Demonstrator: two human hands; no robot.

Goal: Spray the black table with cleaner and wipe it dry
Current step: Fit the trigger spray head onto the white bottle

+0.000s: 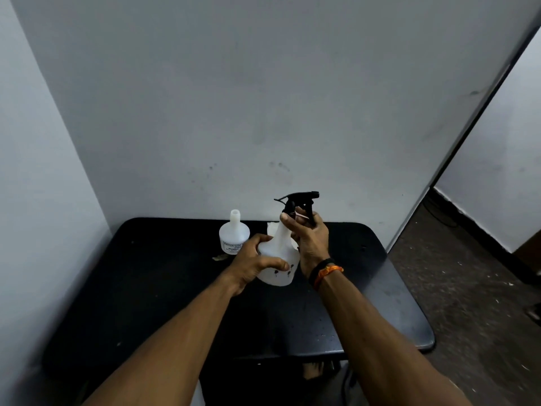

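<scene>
A white spray bottle (pixel 280 259) with a black trigger head (pixel 298 202) is held above the middle of the black table (pixel 152 288). My left hand (pixel 254 262) wraps the bottle's round body from the left. My right hand (pixel 308 235) grips the neck and the black head, nozzle pointing right. A second white bottle (pixel 233 234) with no cap stands behind, near the wall. A white cloth or paper (pixel 272 228) shows partly behind the held bottle.
The table sits in a corner, with grey walls at the left and back. A small scrap (pixel 218 258) lies by the uncapped bottle. Speckled floor (pixel 468 288) lies to the right, past the table's right edge.
</scene>
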